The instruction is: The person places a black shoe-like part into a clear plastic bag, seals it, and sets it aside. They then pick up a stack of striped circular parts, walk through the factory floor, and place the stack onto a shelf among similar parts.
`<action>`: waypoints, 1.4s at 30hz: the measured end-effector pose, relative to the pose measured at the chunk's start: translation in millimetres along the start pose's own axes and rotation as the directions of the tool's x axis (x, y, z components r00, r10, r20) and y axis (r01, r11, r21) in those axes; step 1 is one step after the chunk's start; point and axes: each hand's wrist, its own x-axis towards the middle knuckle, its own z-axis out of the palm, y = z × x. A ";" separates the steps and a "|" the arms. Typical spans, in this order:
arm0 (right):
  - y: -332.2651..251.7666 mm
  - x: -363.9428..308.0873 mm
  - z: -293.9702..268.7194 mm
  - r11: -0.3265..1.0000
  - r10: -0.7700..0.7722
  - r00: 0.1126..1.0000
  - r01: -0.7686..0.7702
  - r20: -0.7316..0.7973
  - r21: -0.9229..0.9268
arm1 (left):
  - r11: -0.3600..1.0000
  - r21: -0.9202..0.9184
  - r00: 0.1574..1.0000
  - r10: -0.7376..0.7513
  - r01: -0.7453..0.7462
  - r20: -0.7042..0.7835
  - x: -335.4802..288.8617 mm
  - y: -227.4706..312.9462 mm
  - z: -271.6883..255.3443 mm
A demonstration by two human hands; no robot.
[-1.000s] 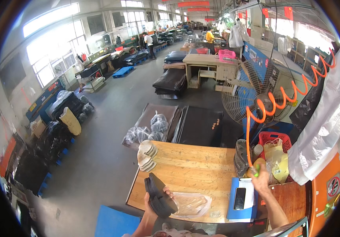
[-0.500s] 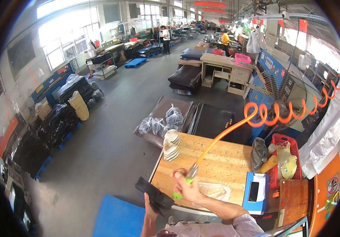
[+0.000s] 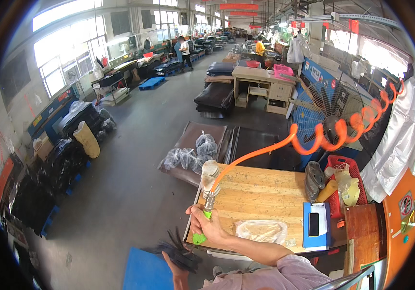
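My right hand (image 3: 209,228) is closed round a green air blow gun (image 3: 199,239) over the table's front left corner. From its metal fitting an orange coiled air hose (image 3: 260,149) runs up to the right. Left of the table edge, my left hand (image 3: 175,268) grips a bundle of thin black sheets (image 3: 186,260). Their upper ends are spread apart and blurred, close to the blow gun's lower end. On the wooden table (image 3: 255,193) lies a crumpled clear plastic bag (image 3: 263,232); a pile of whitish rounded pieces (image 3: 210,175) stands at its far left corner.
At the table's right are a blue clipboard (image 3: 307,233) with a dark phone (image 3: 313,224), a grey wrapped bundle (image 3: 315,181) and a red basket (image 3: 335,203). A large fan (image 3: 330,118) stands beyond. A blue board (image 3: 142,270) lies below my left hand. Tied plastic bags (image 3: 188,158) sit beyond the table.
My right hand has brought the blow gun left, closer to the black sheets. The sheets, earlier in a compact bundle, now fan out. The head view has shifted slightly.
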 end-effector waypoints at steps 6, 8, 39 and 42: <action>-8.0 3.9 -3.7 0.993 0.112 0.994 -0.111 -0.012 0.039 | 0.975 -0.169 0.965 -0.104 0.147 0.243 5.4 -1.1 1.6; -10.1 2.1 -10.2 0.985 0.169 0.986 -0.169 0.010 -0.033 | 0.984 -0.117 0.941 -0.089 0.134 0.327 1.7 -0.8 5.9; -11.9 -1.2 -31.5 0.983 0.111 0.987 -0.126 -0.113 -0.135 | 0.995 0.019 0.941 -0.099 0.098 0.324 -1.5 -16.0 -4.7; -12.6 -7.4 -36.2 0.990 0.125 0.990 -0.129 -0.061 -0.051 | 0.977 0.140 0.960 -0.187 0.160 0.209 -7.9 -4.9 6.3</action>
